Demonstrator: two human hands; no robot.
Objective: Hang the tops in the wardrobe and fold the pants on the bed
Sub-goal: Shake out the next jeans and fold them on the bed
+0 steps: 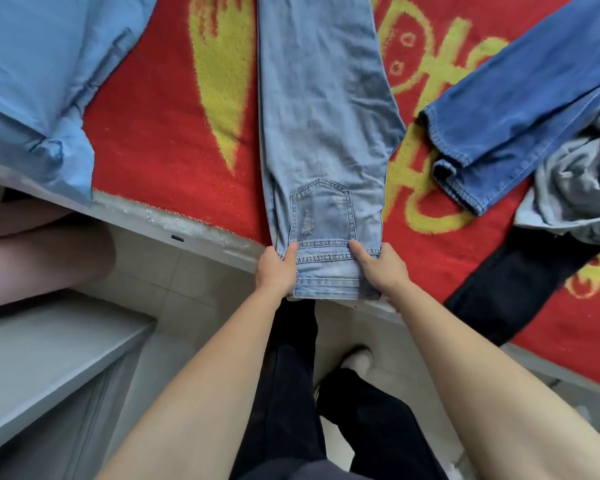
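Left hand (276,268), right hand (383,271), gripping one light jeans (323,116)

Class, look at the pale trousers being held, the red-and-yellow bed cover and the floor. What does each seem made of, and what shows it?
The pale trousers: washed denim, matte; topstitched seams, patch pocket, frayed rips. The bed cover: fuzzy pile, probably plush or fleece blanket. The floor: likely glazed tile; grid of joint lines, faint sheen.

Bright, even light w/ soft shadows; wide-angle edges bend, slightly blurry.
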